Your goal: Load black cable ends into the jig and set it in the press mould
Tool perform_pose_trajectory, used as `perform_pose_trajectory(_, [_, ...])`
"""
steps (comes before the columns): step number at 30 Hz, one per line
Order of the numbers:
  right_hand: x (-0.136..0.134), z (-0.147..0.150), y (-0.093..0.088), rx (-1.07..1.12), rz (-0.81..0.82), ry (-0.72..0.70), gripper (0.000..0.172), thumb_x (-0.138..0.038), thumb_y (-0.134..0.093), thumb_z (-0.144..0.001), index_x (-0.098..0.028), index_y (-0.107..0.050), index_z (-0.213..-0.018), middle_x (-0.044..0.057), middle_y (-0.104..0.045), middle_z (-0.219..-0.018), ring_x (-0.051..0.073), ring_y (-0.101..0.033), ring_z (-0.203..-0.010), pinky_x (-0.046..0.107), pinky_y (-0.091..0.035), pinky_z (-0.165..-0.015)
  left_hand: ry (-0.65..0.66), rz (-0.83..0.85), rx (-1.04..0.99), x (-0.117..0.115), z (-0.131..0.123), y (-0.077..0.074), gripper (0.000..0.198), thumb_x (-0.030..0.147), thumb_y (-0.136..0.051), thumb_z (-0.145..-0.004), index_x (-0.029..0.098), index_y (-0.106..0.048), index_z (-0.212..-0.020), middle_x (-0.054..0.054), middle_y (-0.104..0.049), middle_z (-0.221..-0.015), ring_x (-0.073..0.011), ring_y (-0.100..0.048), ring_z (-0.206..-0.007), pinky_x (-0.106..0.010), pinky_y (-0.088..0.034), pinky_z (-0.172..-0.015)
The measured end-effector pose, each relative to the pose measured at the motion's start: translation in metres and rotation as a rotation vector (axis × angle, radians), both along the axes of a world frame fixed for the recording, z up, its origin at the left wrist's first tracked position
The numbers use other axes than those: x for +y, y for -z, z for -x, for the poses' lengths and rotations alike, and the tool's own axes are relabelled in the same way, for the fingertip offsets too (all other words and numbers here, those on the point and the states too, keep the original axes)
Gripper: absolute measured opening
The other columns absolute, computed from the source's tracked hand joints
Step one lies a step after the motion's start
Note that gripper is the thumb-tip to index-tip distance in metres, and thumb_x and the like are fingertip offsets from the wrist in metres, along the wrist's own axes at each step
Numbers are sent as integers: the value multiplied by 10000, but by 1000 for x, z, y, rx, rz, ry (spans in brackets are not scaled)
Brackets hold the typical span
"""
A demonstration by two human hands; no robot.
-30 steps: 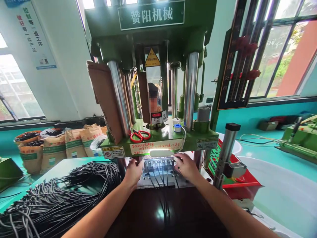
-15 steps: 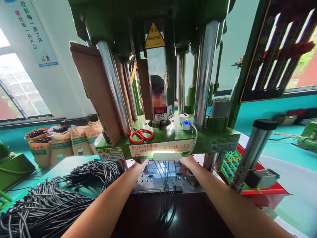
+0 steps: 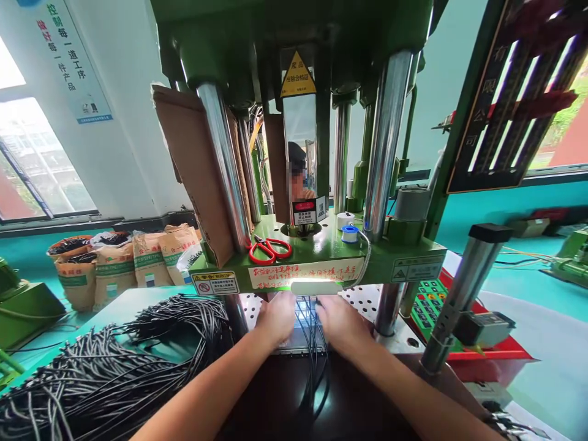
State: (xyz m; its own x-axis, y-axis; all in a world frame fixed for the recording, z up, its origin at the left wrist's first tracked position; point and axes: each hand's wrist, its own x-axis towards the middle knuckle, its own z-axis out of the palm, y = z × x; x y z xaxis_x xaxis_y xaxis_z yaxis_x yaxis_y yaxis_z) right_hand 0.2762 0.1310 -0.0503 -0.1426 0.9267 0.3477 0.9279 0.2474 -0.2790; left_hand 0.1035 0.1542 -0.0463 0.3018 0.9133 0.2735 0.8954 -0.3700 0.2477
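Note:
Both my hands reach under the green press platen (image 3: 316,257), close together over a metal mould plate (image 3: 294,343). My left hand (image 3: 275,321) rests on the plate left of a bundle of thin black wires (image 3: 315,361). My right hand (image 3: 337,324) lies just right of the same wires, fingers curled at their upper ends. The wires hang down from the mould over a dark front panel (image 3: 285,398). Whether either hand grips a wire is hidden by the platen's edge and the lamp (image 3: 315,288).
A big heap of black cables (image 3: 105,367) lies at my left. Red scissors (image 3: 271,249) and tape rolls (image 3: 349,233) sit on the platen. Chrome columns (image 3: 386,141) stand around it. A red control box (image 3: 459,343) and a post (image 3: 459,300) are at right. Sacks (image 3: 119,263) stand behind.
My hands were apart at the mould's sides; they have drawn back and together, beside the wire bundle. The camera has shifted slightly.

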Motion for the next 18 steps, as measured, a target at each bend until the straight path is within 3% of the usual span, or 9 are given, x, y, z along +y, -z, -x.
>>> perform_pose_trajectory(3, [-22, 23, -4, -91, 24, -37, 374, -232, -385, -909, -161, -556, -1233, 79, -545, -1075, 222, -481, -1006, 361, -366, -882, 66, -24, 79, -20, -8, -5, 383, 220, -321, -908, 76, -571, -1158, -115, -525, -1192, -204, -424, -1178, -349, -234, -1072])
perform_pose_trajectory(6, [-23, 38, -10, -154, 67, 4, 394, -178, -351, -918, -120, -538, -1260, 116, -551, -1084, 257, -478, -1021, 407, -363, -865, 82, 4, 110, -21, -3, -4, 483, 208, -336, -865, 79, -494, -1302, -97, -437, -1338, -201, -352, -1270, -322, -154, -1111])
perform_pose_trajectory(10, [-14, 42, -15, -218, 92, 10, 391, -161, -377, -910, -111, -520, -1270, 112, -571, -1055, 253, -494, -992, 417, -364, -859, 124, 37, 109, -16, 7, -7, 563, 168, -354, -771, 125, -480, -1318, -48, -436, -1349, -168, -363, -1271, -309, -202, -1094])
perform_pose_trajectory(14, [-10, 45, -17, -256, 84, 2, 332, -171, -370, -925, -117, -554, -1196, 94, -582, -993, 234, -506, -967, 417, -354, -877, 139, 58, 59, -16, 8, -11, 576, 161, -368, -710, 117, -494, -1271, -55, -465, -1314, -170, -379, -1253, -297, -252, -1065])
perform_pose_trajectory(18, [-6, 54, -20, -314, 101, -6, 301, -185, -368, -932, -89, -568, -1135, 109, -564, -1034, 225, -509, -998, 425, -355, -899, 121, 82, -18, -15, 9, -6, 593, 141, -351, -712, 86, -453, -1294, -99, -461, -1292, -186, -396, -1229, -305, -220, -1090])
